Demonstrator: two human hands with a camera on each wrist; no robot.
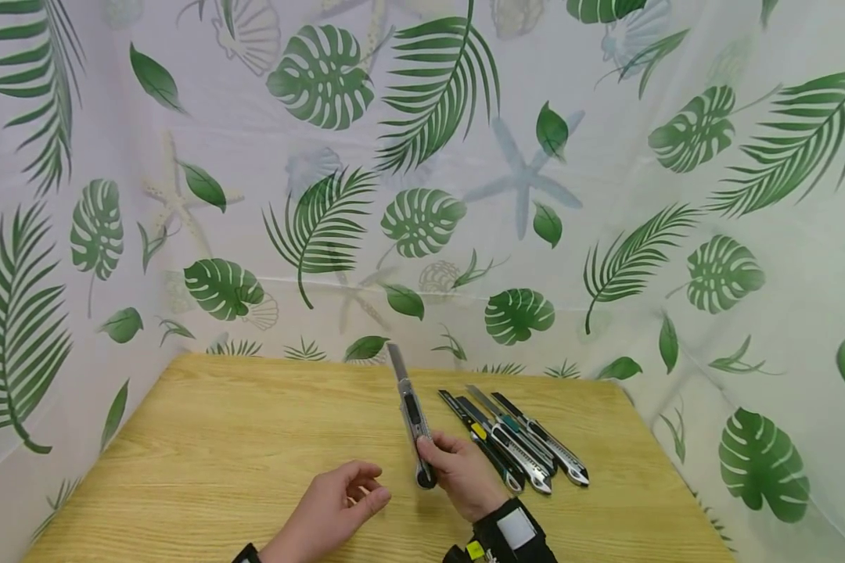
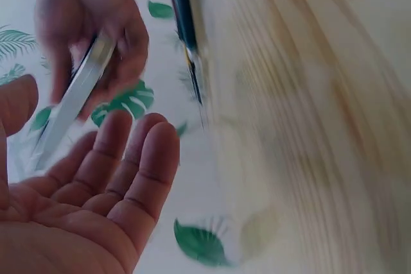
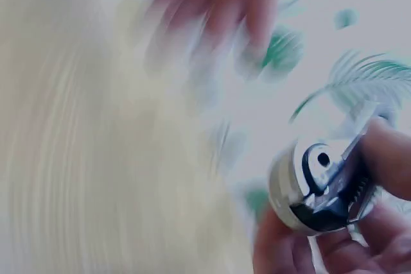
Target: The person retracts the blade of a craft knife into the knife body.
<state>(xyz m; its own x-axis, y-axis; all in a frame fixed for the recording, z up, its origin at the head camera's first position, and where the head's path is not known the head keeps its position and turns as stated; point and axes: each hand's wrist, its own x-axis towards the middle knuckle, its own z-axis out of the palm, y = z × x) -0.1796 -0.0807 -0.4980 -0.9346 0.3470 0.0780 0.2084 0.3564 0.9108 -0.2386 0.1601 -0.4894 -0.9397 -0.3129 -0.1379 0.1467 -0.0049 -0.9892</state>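
Note:
My right hand (image 1: 458, 465) grips the lower end of a silver utility knife (image 1: 411, 418) with a black slider, held above the wooden table (image 1: 218, 453) with its blade pointing away from me. The right wrist view shows the knife's round butt end (image 3: 314, 184) pinched between my fingers. My left hand (image 1: 338, 504) hovers just left of it, fingers loosely curled and holding nothing. In the left wrist view its open palm (image 2: 96, 190) faces the knife (image 2: 74, 104) in the other hand.
Several more utility knives (image 1: 517, 438) lie side by side on the table right of my right hand. A leaf-patterned curtain (image 1: 422, 180) hangs behind and beside the table. Both wrist views are motion-blurred.

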